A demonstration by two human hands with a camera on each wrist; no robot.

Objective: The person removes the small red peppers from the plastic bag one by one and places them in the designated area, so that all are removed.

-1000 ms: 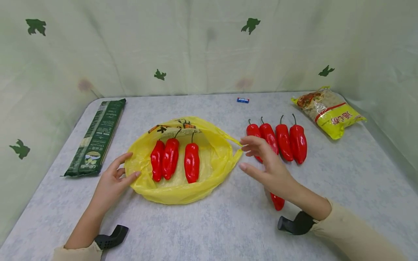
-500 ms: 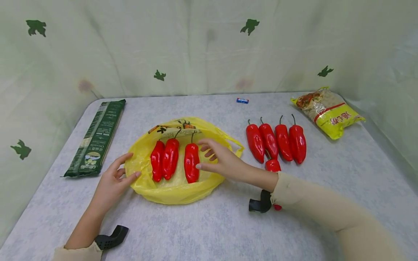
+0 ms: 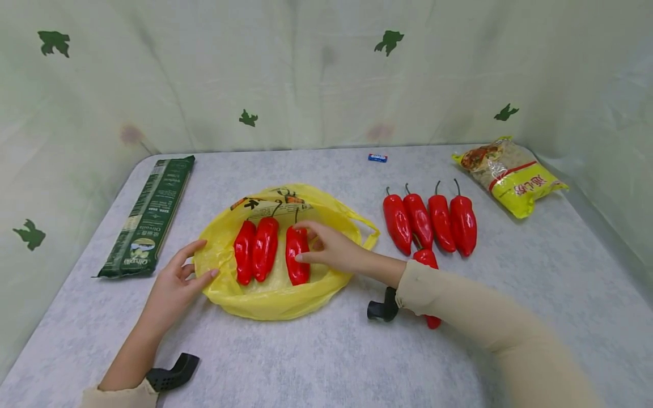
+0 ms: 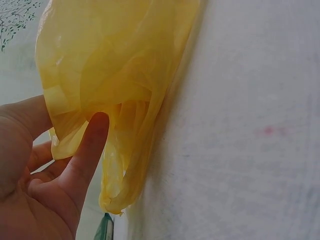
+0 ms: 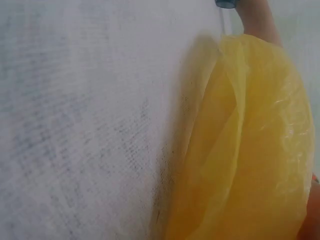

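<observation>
A yellow plastic bag (image 3: 285, 303) lies with its mouth spread wide, and three shiny red peppers show inside. My left hand (image 3: 176, 286) holds the bag's left side, thumb and fingers on either side of the plastic in the left wrist view. My right hand (image 3: 329, 246) reaches into the bag and grips the rightmost red pepper (image 3: 296, 266) between thumb and fingers. The other two peppers (image 3: 265, 249) lie side by side to its left. In the right wrist view the bag's wall (image 5: 250, 150) hides most of the right hand and the pepper.
Right of the bag, several more red peppers (image 3: 441, 224) lie in a row, with one pepper (image 3: 425, 258) partly under the right sleeve. A green packet (image 3: 148, 218) lies left, a noodle bag (image 3: 512, 175) back right, and a small blue packet (image 3: 377, 158) at the back.
My right hand has moved left from beside the bag's right handle into the bag and taken hold of the rightmost pepper, which has tilted slightly. The left hand has stayed in place.
</observation>
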